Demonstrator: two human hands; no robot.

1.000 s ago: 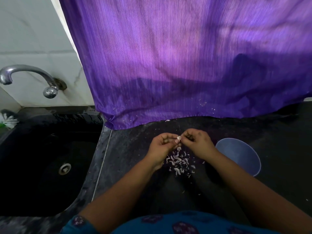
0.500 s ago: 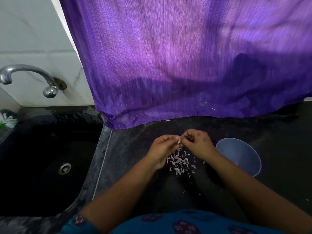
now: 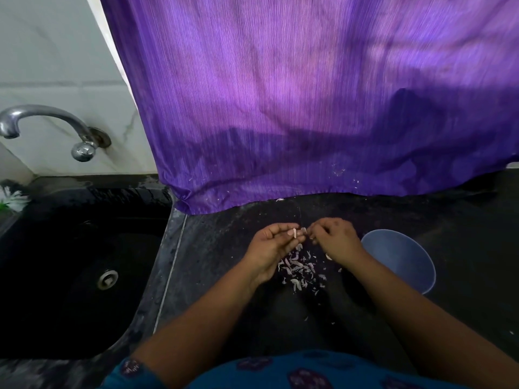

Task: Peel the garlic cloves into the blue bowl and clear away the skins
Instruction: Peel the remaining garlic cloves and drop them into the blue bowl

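Note:
Over the dark counter, my left hand (image 3: pixel 271 248) pinches a small pale garlic clove (image 3: pixel 295 233) between thumb and fingertips. My right hand (image 3: pixel 335 240) meets it from the right, fingers curled, pinching at the clove's tip or its skin. A loose pile of whitish-purple skins (image 3: pixel 300 269) lies on the counter just below both hands. The blue bowl (image 3: pixel 404 262) stands to the right of my right wrist; I cannot see what it holds.
A black sink (image 3: pixel 84 270) with a metal drain fills the left side, under a chrome tap (image 3: pixel 47 122). A purple cloth (image 3: pixel 309 108) hangs behind the counter (image 3: pixel 224 248), its hem reaching the surface. Stray skin flecks dot the counter.
Both hands stay in place over the pile; the fingertips have shifted slightly on the clove, with a small gap now showing between them.

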